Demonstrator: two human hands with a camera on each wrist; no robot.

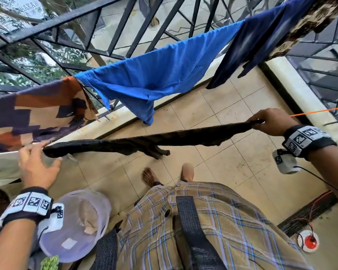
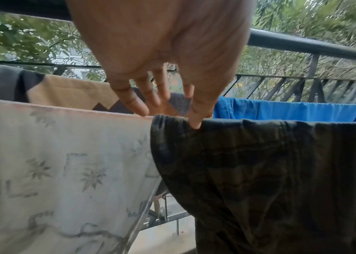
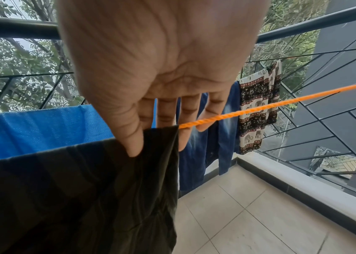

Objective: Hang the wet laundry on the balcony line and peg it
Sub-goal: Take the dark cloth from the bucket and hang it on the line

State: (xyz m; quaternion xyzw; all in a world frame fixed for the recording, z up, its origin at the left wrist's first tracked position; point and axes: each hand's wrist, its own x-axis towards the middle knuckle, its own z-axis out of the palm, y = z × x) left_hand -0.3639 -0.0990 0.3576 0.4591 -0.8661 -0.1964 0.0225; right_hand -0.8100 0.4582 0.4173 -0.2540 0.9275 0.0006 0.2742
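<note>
1. A dark garment (image 1: 144, 141) is being draped over the orange line (image 3: 259, 108), which is being stretched across the balcony nearer the person than the railing (image 1: 70, 14).
2. The garment's right edge is being pinched by the right hand (image 1: 271, 121): the thumb (image 3: 133, 137) is being pressed on the near face and the other fingers are being kept behind the cloth, right where the bare line comes out.
3. The left end is only being touched by the left hand (image 1: 37, 164); its fingers are being held spread and fairly straight, with the thumb tip (image 2: 195, 123) resting on the folded top edge. No grip is being made there.
4. No peg is being seen on the garment or in either hand; whether pegs are in the clear plastic tub (image 1: 76, 225) by the left forearm cannot be told.
5. Risk: the garment is being left bunched along the line, so it could slide toward the sag or slip off once the right pinch is released, wet weight being the likely cause.
6. Risk: the left end is being crowded against the pale patterned sheet (image 2: 53, 163); overlap would slow drying.
7. Risk: further tugging could shake the blue shirt (image 1: 154, 75) and dark blue garment (image 1: 252, 45) behind only if the lines are tied together, which cannot be told.
</note>
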